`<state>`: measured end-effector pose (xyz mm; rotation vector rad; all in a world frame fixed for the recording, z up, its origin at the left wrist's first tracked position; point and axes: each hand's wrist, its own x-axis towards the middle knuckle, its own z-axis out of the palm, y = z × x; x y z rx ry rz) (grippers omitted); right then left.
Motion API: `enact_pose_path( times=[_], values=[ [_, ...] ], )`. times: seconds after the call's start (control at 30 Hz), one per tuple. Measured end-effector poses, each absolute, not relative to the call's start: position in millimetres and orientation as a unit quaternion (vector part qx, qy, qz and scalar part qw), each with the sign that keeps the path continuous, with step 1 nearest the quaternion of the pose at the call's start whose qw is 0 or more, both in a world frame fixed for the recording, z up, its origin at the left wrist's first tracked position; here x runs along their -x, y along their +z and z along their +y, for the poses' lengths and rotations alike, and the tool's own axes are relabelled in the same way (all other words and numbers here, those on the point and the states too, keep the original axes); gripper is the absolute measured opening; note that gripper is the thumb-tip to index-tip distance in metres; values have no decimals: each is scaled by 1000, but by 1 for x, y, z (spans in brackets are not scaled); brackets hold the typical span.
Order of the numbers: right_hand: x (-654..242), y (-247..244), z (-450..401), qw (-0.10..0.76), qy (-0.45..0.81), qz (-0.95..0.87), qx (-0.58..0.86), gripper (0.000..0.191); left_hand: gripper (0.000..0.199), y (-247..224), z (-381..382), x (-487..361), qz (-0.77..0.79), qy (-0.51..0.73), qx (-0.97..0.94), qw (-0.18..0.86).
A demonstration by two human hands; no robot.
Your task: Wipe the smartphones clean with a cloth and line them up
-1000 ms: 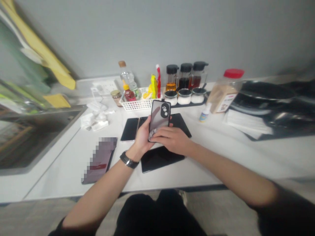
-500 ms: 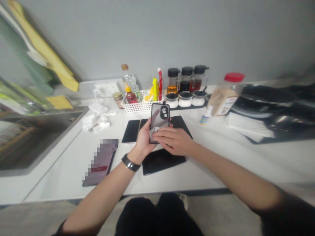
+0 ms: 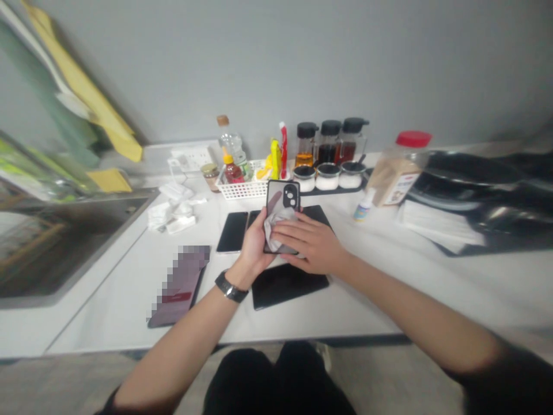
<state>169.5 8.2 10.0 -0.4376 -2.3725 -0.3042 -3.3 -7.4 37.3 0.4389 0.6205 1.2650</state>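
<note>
My left hand (image 3: 254,246) is closed around a phone (image 3: 279,196) in a black-edged case, its back and camera block facing up toward me. Pressed against the phone's lower back is a crumpled white tissue (image 3: 275,221), under the fingers of my right hand (image 3: 317,245). Below both hands lies a black-screened tablet (image 3: 294,288). A dark phone (image 3: 231,231) rests left of my left hand, and another dark flat device (image 3: 317,214) is partly hidden behind my right hand. Nearer the front left is a large device (image 3: 184,294) with a blurred-out screen.
Crumpled tissues (image 3: 173,213) lie by the sink (image 3: 82,259). Along the wall stand a white basket (image 3: 244,190) of bottles, several sauce bottles and seasoning jars (image 3: 327,176). A small spray bottle (image 3: 363,208), a red-lidded jar (image 3: 397,173) and black pans (image 3: 466,178) are at right.
My right hand has slid the tissue a little up and across the phone's back, and more of the tissue shows. My left hand keeps its hold on the phone. The view has shifted slightly.
</note>
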Motion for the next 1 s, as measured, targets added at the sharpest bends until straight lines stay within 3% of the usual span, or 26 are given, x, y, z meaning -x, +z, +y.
enact_pose_path(
  times=[0.13,0.27,0.4,0.5,0.7,0.83,1.0],
  values=[
    [-184,15,25,337,-139,-879,305,69,43,31,-10,-1,321,540,-217,747],
    [-178,6,21,333,-127,-893,273,89,40,30,-9,-2,318,583,-229,711],
    [-164,-3,3,321,-108,-925,175,74,49,39,-5,6,308,625,-203,688],
    [-165,0,3,324,-120,-917,198,58,50,43,-4,7,300,637,-209,678],
    [-176,7,25,365,-119,-869,312,72,38,35,-10,-3,330,583,-220,709],
    [-176,6,24,455,-96,-849,253,25,38,30,-9,-2,299,585,-229,719],
    [-184,13,26,517,-54,-799,302,18,40,22,-9,0,283,534,-266,751]
  ],
)
